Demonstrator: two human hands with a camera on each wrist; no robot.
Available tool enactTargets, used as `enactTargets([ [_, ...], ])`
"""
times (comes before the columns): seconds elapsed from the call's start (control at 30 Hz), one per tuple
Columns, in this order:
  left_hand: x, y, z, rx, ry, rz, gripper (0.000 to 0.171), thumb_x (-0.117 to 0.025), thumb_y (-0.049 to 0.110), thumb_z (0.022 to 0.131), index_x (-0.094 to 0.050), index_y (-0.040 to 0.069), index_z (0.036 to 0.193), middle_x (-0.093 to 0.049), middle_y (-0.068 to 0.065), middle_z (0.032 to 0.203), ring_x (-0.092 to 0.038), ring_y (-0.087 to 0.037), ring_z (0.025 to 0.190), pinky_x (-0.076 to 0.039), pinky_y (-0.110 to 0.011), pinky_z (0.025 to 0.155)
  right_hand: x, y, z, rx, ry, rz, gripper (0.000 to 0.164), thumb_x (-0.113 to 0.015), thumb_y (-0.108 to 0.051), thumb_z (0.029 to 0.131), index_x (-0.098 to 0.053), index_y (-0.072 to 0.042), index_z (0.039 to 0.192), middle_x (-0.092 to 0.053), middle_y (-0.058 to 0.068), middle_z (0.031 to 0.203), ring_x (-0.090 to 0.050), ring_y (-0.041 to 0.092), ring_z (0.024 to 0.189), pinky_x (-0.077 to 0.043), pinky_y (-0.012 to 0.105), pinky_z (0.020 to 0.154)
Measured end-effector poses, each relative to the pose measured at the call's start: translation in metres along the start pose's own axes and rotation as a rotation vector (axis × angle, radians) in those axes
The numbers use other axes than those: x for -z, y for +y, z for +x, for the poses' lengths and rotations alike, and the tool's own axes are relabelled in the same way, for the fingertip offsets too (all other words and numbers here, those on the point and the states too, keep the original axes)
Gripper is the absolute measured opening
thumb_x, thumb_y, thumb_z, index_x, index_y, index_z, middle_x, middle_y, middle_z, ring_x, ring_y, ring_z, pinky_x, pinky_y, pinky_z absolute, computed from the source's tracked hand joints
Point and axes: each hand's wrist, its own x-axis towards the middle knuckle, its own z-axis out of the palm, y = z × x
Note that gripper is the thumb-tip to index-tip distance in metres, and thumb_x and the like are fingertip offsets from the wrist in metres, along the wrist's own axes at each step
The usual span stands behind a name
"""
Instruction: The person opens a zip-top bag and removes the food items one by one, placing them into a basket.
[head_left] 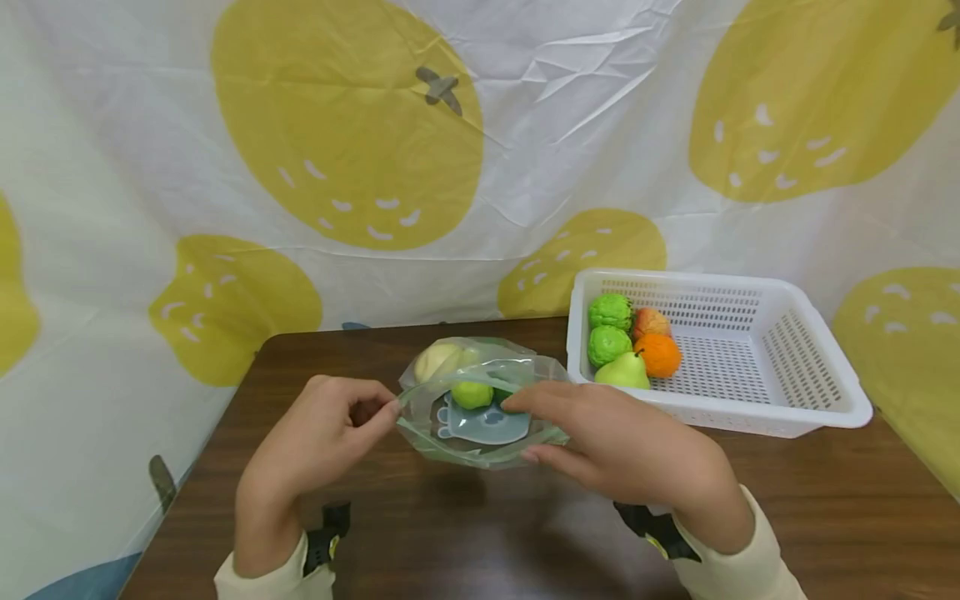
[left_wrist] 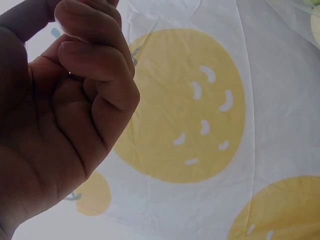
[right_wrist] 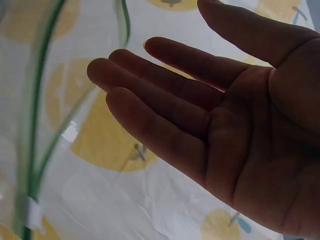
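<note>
A clear zip bag [head_left: 435, 446] with a green seal and a grey-blue cartoon print lies mouth up on the table in the head view. Inside it are a round green fruit [head_left: 472, 395] and a pale yellowish fruit [head_left: 437, 361]. At the bag's left corner my left hand [head_left: 315, 446] pinches the rim between thumb and forefinger; its other fingers look curled in the left wrist view. My right hand [head_left: 626, 442] reaches over the right side of the mouth, fingertips at the opening. In the right wrist view its fingers are extended and hold nothing, with the green seal beside them.
Right of the bag, a white plastic basket [head_left: 813, 367] holds two bumpy green fruits [head_left: 610, 327], a pear [head_left: 624, 372], an orange [head_left: 660, 356] and a reddish fruit [head_left: 651, 322]. Behind the brown table [head_left: 360, 533] hangs a fruit-print cloth [head_left: 525, 125].
</note>
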Motion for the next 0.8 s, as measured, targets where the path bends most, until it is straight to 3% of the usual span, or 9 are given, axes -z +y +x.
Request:
enactTargets([
  [0.3, -0.002, 0.002, 0.001, 0.005, -0.007, 0.0, 0.016, -0.065, 0.015, 0.097, -0.076, 0.019, 0.086, -0.063, 0.013, 0.067, -0.055, -0.004, 0.058, -0.049, -0.024, 0.057, -0.024, -0.001, 0.016, -0.003, -0.094, 0.005, 0.05, -0.064, -0.032, 0.1, -0.053, -0.009, 0.143, -0.051, 0.007, 0.15, -0.055, 0.021, 0.132, -0.048, 0.039, 0.107],
  [0.57, -0.002, 0.003, 0.001, 0.0, -0.007, -0.003, 0.016, -0.064, 0.014, 0.096, -0.076, 0.018, 0.086, -0.062, 0.012, 0.066, -0.054, -0.004, 0.058, -0.048, -0.024, 0.056, -0.04, 0.004, 0.029, 0.004, -0.105, -0.03, 0.057, -0.059, -0.03, 0.102, -0.041, -0.007, 0.152, -0.038, 0.015, 0.159, -0.045, 0.028, 0.143, -0.042, 0.043, 0.113],
  [0.8, -0.003, 0.004, 0.002, -0.012, -0.002, 0.006, 0.016, -0.064, 0.014, 0.096, -0.076, 0.019, 0.085, -0.062, 0.013, 0.066, -0.054, -0.003, 0.057, -0.048, -0.024, 0.056, -0.055, 0.007, 0.042, -0.091, -0.113, -0.019, 0.059, -0.057, -0.025, 0.103, -0.034, -0.011, 0.155, -0.042, 0.02, 0.155, -0.044, 0.034, 0.142, -0.038, 0.049, 0.115],
])
